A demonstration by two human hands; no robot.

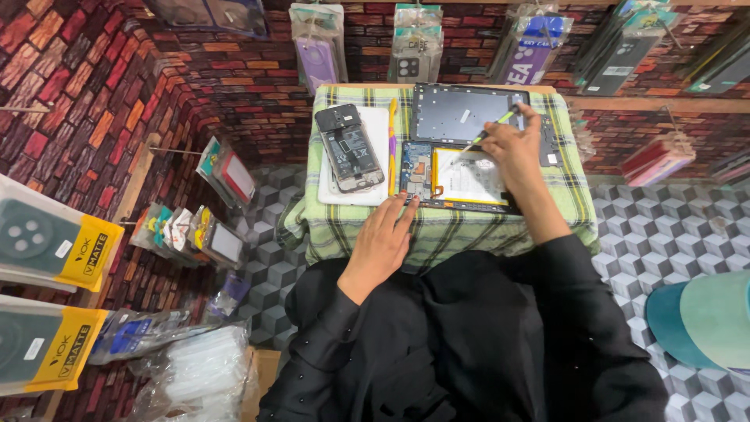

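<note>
Opened tablet (457,176) lies on the green checked cloth (469,230) of a small table, its detached screen (461,113) behind it. The right hand (512,144) pinches a thin green tool (488,131); the left hand (387,234) rests, fingers together, at the tablet's near edge. Steadying the frame and prying gently seems wise. The tool's tip is too small to make out, and the wrist hides the tablet's right side.

Opened tablet (457,176), perhaps tweezers (491,130) above

On the counter (570,195), the opened phone (349,148) lies left of the opened tablet (461,176); the detached screen (461,113) lies behind the tablet.
</note>
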